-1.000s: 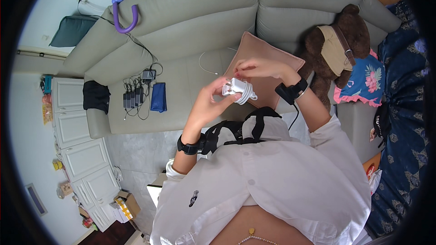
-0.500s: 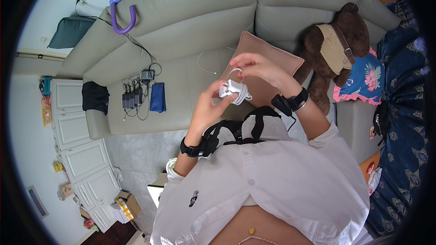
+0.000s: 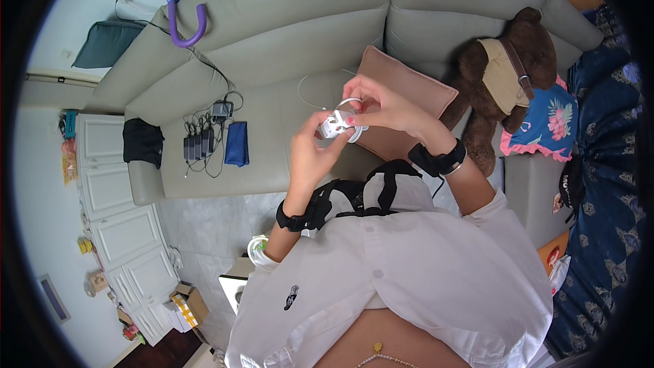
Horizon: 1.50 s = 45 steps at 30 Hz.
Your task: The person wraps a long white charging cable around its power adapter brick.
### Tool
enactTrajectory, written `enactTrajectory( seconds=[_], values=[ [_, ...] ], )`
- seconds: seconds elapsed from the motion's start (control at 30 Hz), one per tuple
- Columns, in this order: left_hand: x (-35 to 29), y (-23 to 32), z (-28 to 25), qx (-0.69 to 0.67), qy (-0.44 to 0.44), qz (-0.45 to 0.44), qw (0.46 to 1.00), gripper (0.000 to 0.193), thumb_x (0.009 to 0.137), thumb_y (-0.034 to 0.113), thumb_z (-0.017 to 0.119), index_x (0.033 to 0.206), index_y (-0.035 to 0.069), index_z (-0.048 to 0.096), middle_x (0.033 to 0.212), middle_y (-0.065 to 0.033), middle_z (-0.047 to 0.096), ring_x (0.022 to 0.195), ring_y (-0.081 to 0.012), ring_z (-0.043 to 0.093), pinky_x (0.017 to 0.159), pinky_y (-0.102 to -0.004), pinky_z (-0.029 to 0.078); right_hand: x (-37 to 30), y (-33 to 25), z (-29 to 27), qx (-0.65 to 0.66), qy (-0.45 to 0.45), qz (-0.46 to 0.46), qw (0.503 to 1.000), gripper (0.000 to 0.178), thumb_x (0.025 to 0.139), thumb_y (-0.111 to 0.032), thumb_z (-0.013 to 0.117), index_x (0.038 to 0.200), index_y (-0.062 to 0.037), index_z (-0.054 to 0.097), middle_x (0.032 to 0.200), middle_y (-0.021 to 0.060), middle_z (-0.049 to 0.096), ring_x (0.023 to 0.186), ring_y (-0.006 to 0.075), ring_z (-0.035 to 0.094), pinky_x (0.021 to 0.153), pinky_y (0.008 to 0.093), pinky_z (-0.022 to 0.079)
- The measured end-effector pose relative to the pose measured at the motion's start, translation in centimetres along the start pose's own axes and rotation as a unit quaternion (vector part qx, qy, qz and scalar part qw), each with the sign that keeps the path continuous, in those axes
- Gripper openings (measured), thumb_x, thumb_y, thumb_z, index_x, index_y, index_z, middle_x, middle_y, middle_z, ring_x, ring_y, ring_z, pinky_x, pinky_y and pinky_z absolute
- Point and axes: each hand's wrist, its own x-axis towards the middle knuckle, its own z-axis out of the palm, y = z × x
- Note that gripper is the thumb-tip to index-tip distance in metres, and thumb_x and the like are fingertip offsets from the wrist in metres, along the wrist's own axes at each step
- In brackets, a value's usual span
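A white plug-in charger [image 3: 335, 125] with its white cable [image 3: 355, 135] wound around it is held in front of me, above the sofa seat. My left hand [image 3: 310, 146] grips the charger's block between thumb and fingers. From the right, my right hand [image 3: 381, 109] pinches a loop of the cable at the top of the charger, its thumb close to the block. The free end of the cable trails out behind the hands over the seat. Both wrists wear black bands.
On the grey sofa [image 3: 272, 157] lie several black adapters [image 3: 197, 144] with tangled cords and a blue pouch [image 3: 236, 144]. A pink cushion [image 3: 409, 88] is behind my right hand, with a brown teddy bear [image 3: 538, 48] farther right. A purple U-shaped device [image 3: 176, 31] rests on the backrest.
My right hand has come down and left, closing in on the charger with the cable loop. My left hand and the charger have shifted slightly up and left.
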Motion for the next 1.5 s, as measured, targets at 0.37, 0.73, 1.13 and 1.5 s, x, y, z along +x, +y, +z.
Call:
enactTrajectory(
  seconds=[0.37, 0.73, 1.13, 1.5],
  values=[
    [0.3, 0.4, 0.3, 0.003, 0.092, 0.052, 0.994, 0.034, 0.072, 0.017, 0.082, 0.097, 0.003, 0.064, 0.09, -0.0107, 0.064, 0.079, -0.0229, 0.064, 0.071, -0.0334, 0.053, -0.8, -0.8, 0.8, -0.116, 0.025, -0.098, 0.988, 0.032, 0.086, -0.002, 0.065, 0.116, -0.0056, 0.055, 0.108, 0.0031, 0.055, 0.101, 0.0145, 0.055, 0.091, 0.0323, 0.048],
    [0.2, 0.4, 0.5, 0.009, 0.125, 0.041, 0.991, 0.036, 0.071, 0.019, 0.083, 0.099, 0.002, 0.067, 0.088, -0.0105, 0.066, 0.076, -0.0214, 0.065, 0.069, -0.0313, 0.053, -1.1, -0.1, 2.7, -0.154, 0.146, -0.108, 0.971, 0.028, 0.089, -0.002, 0.06, 0.116, -0.0067, 0.055, 0.119, 0.0052, 0.051, 0.113, 0.0182, 0.052, 0.091, 0.0343, 0.049],
    [-0.4, 0.0, 0.1, 0.065, 0.079, 0.102, 0.989, 0.035, 0.07, 0.015, 0.081, 0.1, 0.003, 0.066, 0.087, -0.0099, 0.065, 0.079, -0.0269, 0.059, 0.07, -0.0358, 0.048, -0.9, 0.5, 1.4, -0.124, 0.078, -0.008, 0.989, 0.028, 0.088, -0.01, 0.065, 0.115, -0.008, 0.059, 0.11, -0.0005, 0.062, 0.098, 0.0084, 0.056, 0.075, 0.0229, 0.042],
    [-0.9, 1.0, 0.7, 0.024, 0.106, 0.047, 0.993, 0.04, 0.067, 0.013, 0.083, 0.097, 0.003, 0.058, 0.089, -0.0088, 0.065, 0.074, -0.0212, 0.064, 0.066, -0.0318, 0.052, -0.8, -0.7, 3.3, -0.062, 0.114, -0.031, 0.991, 0.019, 0.09, -0.011, 0.062, 0.109, -0.0057, 0.063, 0.106, -0.0008, 0.063, 0.092, 0.0053, 0.056, 0.071, 0.0212, 0.04]
  ],
)
